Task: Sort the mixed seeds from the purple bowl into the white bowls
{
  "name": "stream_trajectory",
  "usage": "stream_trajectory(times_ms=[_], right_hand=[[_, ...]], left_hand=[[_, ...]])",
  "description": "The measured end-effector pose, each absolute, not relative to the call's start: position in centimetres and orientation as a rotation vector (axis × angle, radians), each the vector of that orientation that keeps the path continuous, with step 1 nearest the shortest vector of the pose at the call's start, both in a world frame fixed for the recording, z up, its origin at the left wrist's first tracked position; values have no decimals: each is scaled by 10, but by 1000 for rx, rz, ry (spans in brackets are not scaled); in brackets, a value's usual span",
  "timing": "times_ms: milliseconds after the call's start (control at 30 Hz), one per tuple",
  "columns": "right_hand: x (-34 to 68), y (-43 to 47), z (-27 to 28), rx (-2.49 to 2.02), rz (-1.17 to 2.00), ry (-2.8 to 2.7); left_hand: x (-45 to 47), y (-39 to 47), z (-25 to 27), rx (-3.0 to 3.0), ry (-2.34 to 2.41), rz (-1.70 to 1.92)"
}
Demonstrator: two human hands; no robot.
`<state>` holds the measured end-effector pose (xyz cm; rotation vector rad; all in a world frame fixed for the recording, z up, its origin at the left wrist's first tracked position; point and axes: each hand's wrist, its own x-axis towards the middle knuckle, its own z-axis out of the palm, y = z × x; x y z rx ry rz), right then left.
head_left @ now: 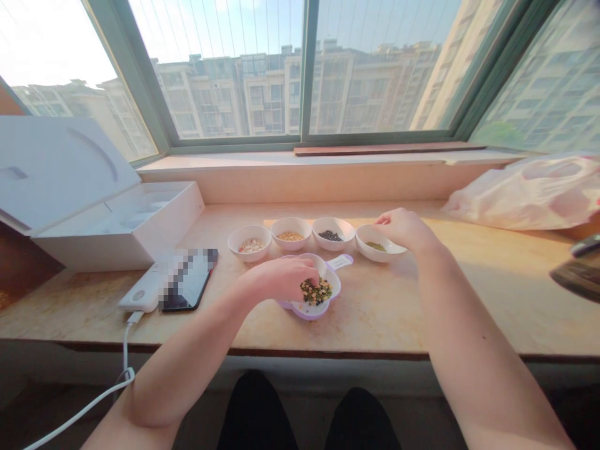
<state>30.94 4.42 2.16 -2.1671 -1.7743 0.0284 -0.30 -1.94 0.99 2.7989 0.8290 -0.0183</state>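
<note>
My left hand reaches over a white, purple-rimmed dish with a short handle. Its fingertips dip into the mixed beans and grains there, curled together; what they pinch is hidden. My right hand is at the rightmost white bowl, which holds small green beans. Its fingers are closed at the bowl's far rim, and I cannot see what is between them. To the left stand a bowl of black beans, a bowl of yellow kernels and a bowl of pale flat pieces.
On the left lie an open white box, a white power bank with a cable, and a phone. A plastic bag and a dark object sit at the right. Windows rise behind the counter.
</note>
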Motion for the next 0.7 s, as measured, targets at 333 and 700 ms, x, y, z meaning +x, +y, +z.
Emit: stream_trajectory(times_ms=[333, 700], right_hand=[[304, 43, 20, -2198, 130, -1812], [296, 42, 18, -2040, 34, -1831]], left_hand=[[3, -16, 13, 2796, 878, -92], [-1, -12, 8, 2732, 797, 92]])
